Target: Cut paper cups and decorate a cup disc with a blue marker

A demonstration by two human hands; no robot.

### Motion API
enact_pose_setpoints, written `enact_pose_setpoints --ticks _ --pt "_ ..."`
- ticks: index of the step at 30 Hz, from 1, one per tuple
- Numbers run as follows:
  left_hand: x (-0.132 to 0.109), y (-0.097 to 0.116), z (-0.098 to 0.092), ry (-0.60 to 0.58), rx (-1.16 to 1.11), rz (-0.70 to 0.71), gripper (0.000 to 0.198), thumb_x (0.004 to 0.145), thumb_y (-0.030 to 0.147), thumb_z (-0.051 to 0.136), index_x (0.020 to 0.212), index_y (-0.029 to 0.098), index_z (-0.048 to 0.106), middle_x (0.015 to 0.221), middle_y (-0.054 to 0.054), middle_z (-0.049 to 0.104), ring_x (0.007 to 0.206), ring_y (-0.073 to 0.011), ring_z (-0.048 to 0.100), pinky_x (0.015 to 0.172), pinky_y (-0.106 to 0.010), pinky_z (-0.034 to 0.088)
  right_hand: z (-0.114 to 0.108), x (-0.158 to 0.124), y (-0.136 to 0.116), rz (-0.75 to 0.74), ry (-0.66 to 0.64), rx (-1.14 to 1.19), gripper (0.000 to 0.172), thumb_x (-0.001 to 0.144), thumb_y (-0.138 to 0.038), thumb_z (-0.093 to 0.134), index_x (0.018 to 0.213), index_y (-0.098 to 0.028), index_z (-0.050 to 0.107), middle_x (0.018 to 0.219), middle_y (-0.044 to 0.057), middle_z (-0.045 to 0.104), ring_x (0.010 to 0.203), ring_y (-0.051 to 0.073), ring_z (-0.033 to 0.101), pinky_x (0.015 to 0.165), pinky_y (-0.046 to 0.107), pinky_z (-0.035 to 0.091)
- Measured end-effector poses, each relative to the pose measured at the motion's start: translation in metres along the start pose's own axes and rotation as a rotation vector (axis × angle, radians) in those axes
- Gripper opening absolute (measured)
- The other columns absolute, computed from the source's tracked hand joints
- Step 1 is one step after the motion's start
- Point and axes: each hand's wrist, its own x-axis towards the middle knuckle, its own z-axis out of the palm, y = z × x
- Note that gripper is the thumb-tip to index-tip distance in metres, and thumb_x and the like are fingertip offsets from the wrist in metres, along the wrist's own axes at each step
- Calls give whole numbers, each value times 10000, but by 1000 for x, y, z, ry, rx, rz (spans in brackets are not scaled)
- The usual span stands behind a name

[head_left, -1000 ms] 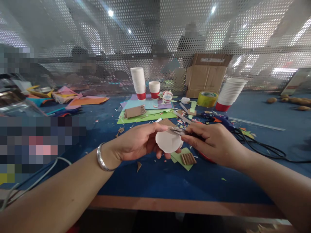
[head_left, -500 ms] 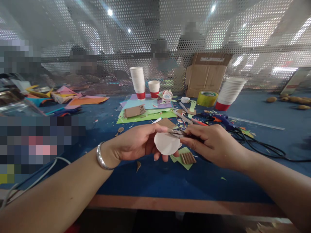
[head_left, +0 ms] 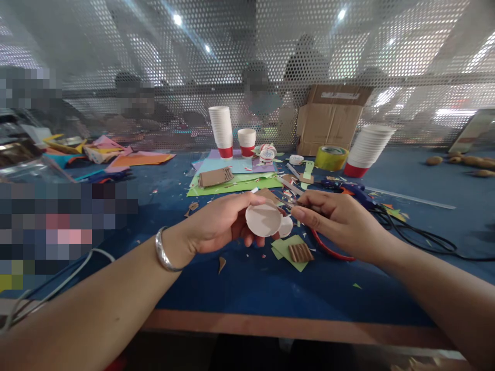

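While the left hand (head_left: 216, 224) pinches the disc (head_left: 263, 220) over the desk (head_left: 247, 293), the right hand's (head_left: 344, 221) grip is round mostly hidden scissors (head_left: 331, 251). Trimming seems in hand; the next cut would call for holding it steady

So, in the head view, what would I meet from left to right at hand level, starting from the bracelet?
Silver bracelet, left hand, white round piece, smaller white piece, right hand, black cable.
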Motion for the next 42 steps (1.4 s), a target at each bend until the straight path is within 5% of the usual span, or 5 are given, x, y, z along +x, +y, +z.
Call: enact_pose_setpoints --ticks 12,25,35,42 --pt "-2 -10 18 54 309 44 380 969 409 476 820 116 666 690 -70 678 557 -138 643 418 -182 484 15 2 -2 8 -31 157 270 918 -422 619 866 -161 664 741 0 588 665 130 494 593 245 396" --pt "-3 -17 20 99 646 13 279 890 398 609 858 139 707 714 -23 632 583 -129 601 473 -206 493 24 -2 2 9 -45 124 180 908 -317 611 807 -173 652 696 -14 572 634 126 505 553 234 388" --pt "-2 -15 21 154 855 294 319 941 394 556 731 156 581 658 21 498 621 -105 460 564 -224 368 12 3 -4 73 -63 342 212 862 -365 684 814 -160 667 744 4 603 704 145 527 627 251 431" --pt "-3 -13 18 203 953 374 274 945 333 554 739 156 588 708 5 545 658 -115 472 589 -236 358 10 3 -1 69 -61 485 241 842 -394 733 838 -163 664 779 -5 598 728 132 530 651 241 428"
